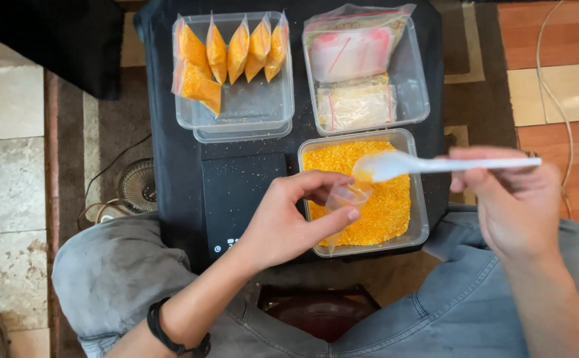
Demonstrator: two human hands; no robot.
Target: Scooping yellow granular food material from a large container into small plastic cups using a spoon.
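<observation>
My left hand (288,222) pinches a small clear plastic bag (344,201) open above a clear container of yellow-orange grains (420,219). My right hand (511,199) grips a white plastic spoon (422,164) by its handle, with the bowl carrying some grains just over the bag's mouth. A black digital scale (233,195) lies left of the grain container, partly under my left wrist.
At the back left, a clear tray (249,109) holds several filled small bags of grains (230,53). A second clear tray (412,86) at the back right holds stacks of empty zip bags. All rest on a black surface (170,159). A small fan (137,185) sits on the floor.
</observation>
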